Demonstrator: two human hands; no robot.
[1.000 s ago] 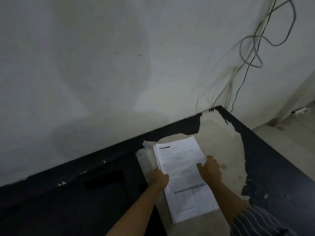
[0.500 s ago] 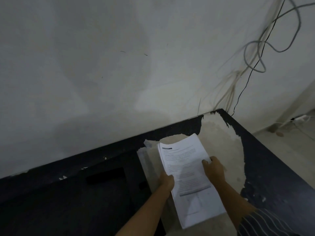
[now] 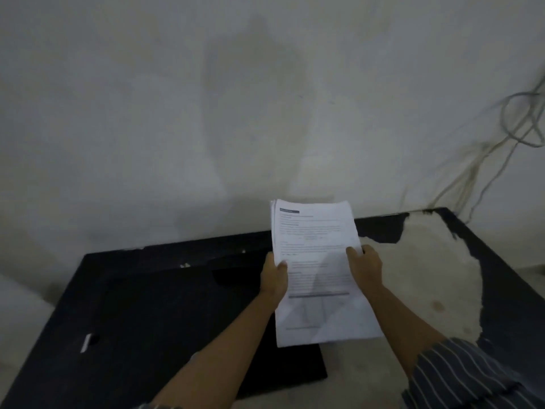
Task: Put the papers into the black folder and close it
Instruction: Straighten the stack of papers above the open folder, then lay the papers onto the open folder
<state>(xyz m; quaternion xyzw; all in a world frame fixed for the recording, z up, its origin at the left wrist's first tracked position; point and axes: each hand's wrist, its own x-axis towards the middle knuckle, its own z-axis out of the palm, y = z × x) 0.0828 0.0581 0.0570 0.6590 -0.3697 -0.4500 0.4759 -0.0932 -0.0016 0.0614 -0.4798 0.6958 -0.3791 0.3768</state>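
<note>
A stack of white printed papers [image 3: 315, 261] is lifted off the table, tilted up toward me. My left hand [image 3: 274, 276] grips its left edge and my right hand [image 3: 364, 265] grips its right edge. The black folder [image 3: 177, 326] lies flat on the table to the left and below the papers, hard to tell from the dark tabletop; its lower right corner [image 3: 312, 370] shows against the pale worn patch. A small white tab [image 3: 87, 342] sits near the folder's left edge.
The table is black [image 3: 507, 276] with a large worn pale patch [image 3: 427, 276] on the right. A grey wall [image 3: 206, 113] rises right behind it. Loose cables [image 3: 519, 122] hang on the wall at the upper right. Floor shows past the table's right edge.
The papers lay flat on the pale patch with both hands on them; both hands have now lifted the stack and carried it left, over the folder. My view has turned left.
</note>
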